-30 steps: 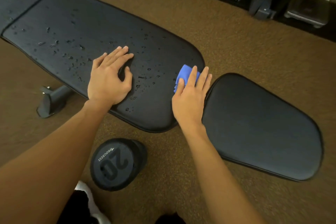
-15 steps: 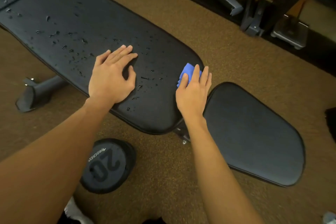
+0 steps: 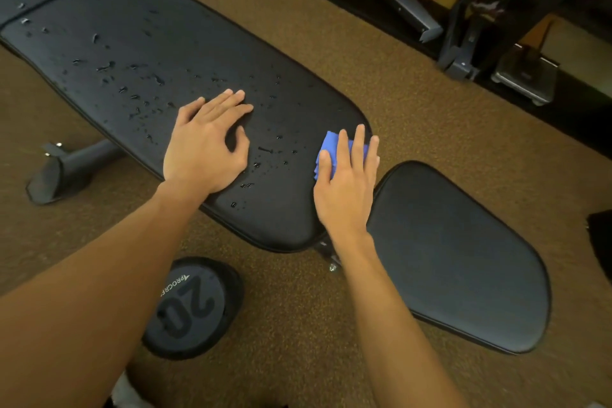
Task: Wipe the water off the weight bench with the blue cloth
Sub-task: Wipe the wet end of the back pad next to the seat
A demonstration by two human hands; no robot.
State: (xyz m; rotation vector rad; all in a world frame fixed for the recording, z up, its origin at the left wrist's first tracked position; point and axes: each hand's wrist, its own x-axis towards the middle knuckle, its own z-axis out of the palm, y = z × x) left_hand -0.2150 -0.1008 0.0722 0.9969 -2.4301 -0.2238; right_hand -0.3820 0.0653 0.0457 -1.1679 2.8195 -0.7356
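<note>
The black weight bench's long back pad (image 3: 185, 53) runs from the upper left to the centre and is dotted with water drops (image 3: 139, 89). Its separate seat pad (image 3: 463, 262) lies to the right and looks dry. My left hand (image 3: 205, 146) rests flat on the back pad among the drops, fingers spread. My right hand (image 3: 347, 182) presses the folded blue cloth (image 3: 329, 146) flat against the back pad's rounded right end, fingers straight over it. Most of the cloth is hidden under my fingers.
A 20-marked dumbbell (image 3: 188, 308) lies on the brown carpet below the bench. The bench's foot bar (image 3: 66, 169) sticks out at the left. Dark metal gym equipment (image 3: 463, 26) lines the back right. A black object (image 3: 601, 242) sits at the right edge.
My right hand with the cloth has stayed at the pad's right end, shifting only slightly. My left hand keeps its place. The view has shifted a little.
</note>
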